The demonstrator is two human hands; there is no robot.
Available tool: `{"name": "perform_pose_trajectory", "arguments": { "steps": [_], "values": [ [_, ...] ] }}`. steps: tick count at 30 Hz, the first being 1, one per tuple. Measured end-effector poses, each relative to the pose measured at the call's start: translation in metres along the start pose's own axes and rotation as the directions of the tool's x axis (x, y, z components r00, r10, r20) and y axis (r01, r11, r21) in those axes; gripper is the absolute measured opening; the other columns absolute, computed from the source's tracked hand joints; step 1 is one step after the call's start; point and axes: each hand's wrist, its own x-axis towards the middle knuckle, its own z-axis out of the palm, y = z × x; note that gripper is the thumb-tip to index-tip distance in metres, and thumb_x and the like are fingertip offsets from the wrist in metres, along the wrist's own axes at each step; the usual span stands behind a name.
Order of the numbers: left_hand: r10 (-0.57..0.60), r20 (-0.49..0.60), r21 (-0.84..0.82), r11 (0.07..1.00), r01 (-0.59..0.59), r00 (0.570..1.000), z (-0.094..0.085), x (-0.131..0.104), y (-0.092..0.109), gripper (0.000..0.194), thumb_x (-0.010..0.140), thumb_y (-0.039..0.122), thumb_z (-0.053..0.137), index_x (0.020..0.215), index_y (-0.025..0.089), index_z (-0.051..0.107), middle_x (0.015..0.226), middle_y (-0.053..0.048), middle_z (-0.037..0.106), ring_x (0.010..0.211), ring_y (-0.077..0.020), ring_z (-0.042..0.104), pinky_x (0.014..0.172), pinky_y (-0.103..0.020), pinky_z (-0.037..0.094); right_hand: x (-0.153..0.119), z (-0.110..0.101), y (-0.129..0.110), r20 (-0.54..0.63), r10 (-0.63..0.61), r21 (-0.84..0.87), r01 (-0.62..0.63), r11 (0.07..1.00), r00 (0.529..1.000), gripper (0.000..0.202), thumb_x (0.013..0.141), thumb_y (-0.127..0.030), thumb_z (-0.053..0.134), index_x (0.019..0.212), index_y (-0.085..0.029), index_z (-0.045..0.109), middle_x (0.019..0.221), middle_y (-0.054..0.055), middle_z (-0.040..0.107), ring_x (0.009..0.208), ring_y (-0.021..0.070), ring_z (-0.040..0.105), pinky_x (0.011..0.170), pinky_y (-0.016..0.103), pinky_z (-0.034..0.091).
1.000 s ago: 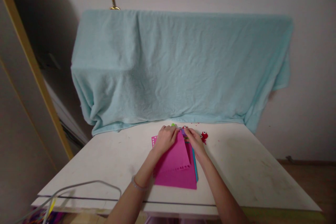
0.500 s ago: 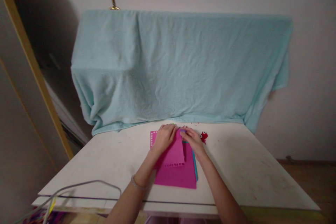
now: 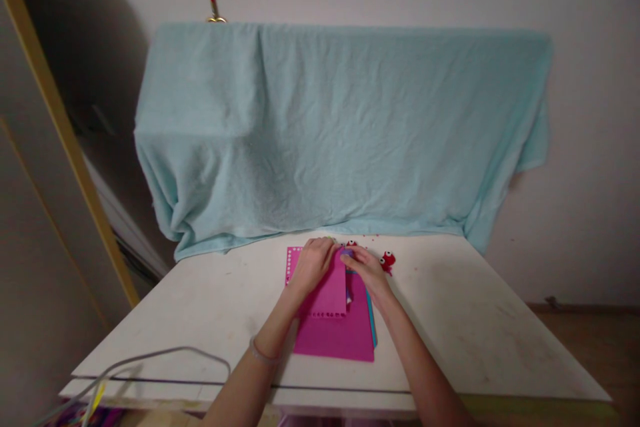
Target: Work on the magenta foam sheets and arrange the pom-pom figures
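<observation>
A pink sheet (image 3: pixel 327 293), with round holes along its left, top and lower edges, lies over a larger magenta sheet (image 3: pixel 335 340). My left hand (image 3: pixel 314 263) lies across its upper part, fingers curled at the top edge and gripping it. At the upper right corner, my right hand (image 3: pixel 367 265) has its thumb and fingers closed round a small purple object (image 3: pixel 347 253), whose kind I cannot make out. Its lower part is hidden by the fingers. A strip of blue sheet (image 3: pixel 371 320) shows under the magenta one.
Red figures with white eyes, one (image 3: pixel 387 260) right of my right hand and another (image 3: pixel 351 244) behind it, are on the white table (image 3: pixel 450 320). A pale blue cloth (image 3: pixel 350 133) hangs at the back. A grey cable (image 3: pixel 170 349) crosses the front left edge.
The pink sheet's right edge has shifted slightly left. The purple object at the corner shows a little more. Both hands stay nearly in place.
</observation>
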Motion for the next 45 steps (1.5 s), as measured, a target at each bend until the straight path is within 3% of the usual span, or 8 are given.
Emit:
{"name": "perform_pose_trajectory", "arguments": {
  "steps": [9,16,24,45],
  "values": [
    [0.021,0.015,-0.013,1.000,-0.020,1.000,-0.0014,-0.0014,0.0043,0.027,0.100,0.030,0.033,0.087,0.020,0.054,0.084,-0.005,0.061,0.082,-0.0186,0.057,0.081,-0.032,0.041,0.0004,0.0026,0.0007,-0.010,-0.017,-0.007,0.017,1.000,1.000,0.042,0.061,-0.039,0.083,0.097,-0.020,0.071,0.097,0.006,0.073,0.093,0.0258,0.066,0.083,0.037,0.052],
    [0.018,0.002,-0.018,1.000,-0.018,1.000,0.0038,-0.0019,0.0035,0.029,0.101,0.030,0.031,0.085,0.020,0.053,0.082,-0.005,0.061,0.080,-0.0180,0.057,0.081,-0.031,0.041,0.0003,0.0035,0.0006,0.005,-0.035,0.013,0.035,0.999,0.999,0.037,0.063,-0.034,0.083,0.095,-0.021,0.071,0.097,0.005,0.073,0.094,0.0225,0.066,0.092,0.035,0.047],
    [0.025,-0.005,-0.019,1.000,-0.025,1.000,0.0041,-0.0017,0.0041,0.030,0.101,0.030,0.030,0.085,0.020,0.054,0.082,-0.005,0.060,0.079,-0.0178,0.057,0.083,-0.032,0.042,0.0036,0.0008,0.0091,-0.009,-0.052,0.000,0.052,0.999,0.999,0.038,0.065,-0.037,0.081,0.098,-0.020,0.071,0.100,0.006,0.072,0.095,0.0225,0.065,0.091,0.035,0.047],
    [0.014,-0.003,-0.035,0.999,-0.015,1.000,0.0062,-0.0020,0.0054,0.026,0.099,0.028,0.034,0.086,0.020,0.055,0.083,-0.005,0.062,0.081,-0.0178,0.057,0.081,-0.031,0.042,0.0008,0.0046,0.0055,-0.013,-0.039,0.000,0.039,0.999,0.999,0.042,0.062,-0.041,0.083,0.097,-0.020,0.072,0.097,0.006,0.072,0.092,0.0239,0.065,0.088,0.037,0.047]
  ]
}}
